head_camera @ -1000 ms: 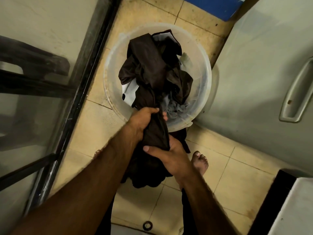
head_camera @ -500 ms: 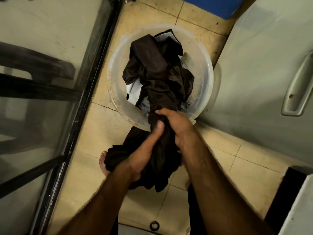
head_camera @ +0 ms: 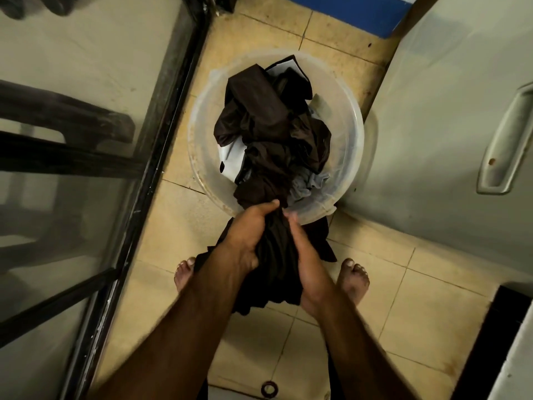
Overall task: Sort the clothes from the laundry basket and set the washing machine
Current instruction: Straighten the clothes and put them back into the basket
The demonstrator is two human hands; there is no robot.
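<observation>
From the head camera, the laundry basket (head_camera: 347, 157) stands at twelve o'clock from the hands. A dark brown garment (head_camera: 268, 140) trails out over its six o'clock rim. The left hand (head_camera: 248, 235) and right hand (head_camera: 302, 255) both curl tight round the bunched cloth, side by side. A steady hand-over-hand pull should free it without dragging out the grey cloth (head_camera: 308, 186) beside it.
</observation>
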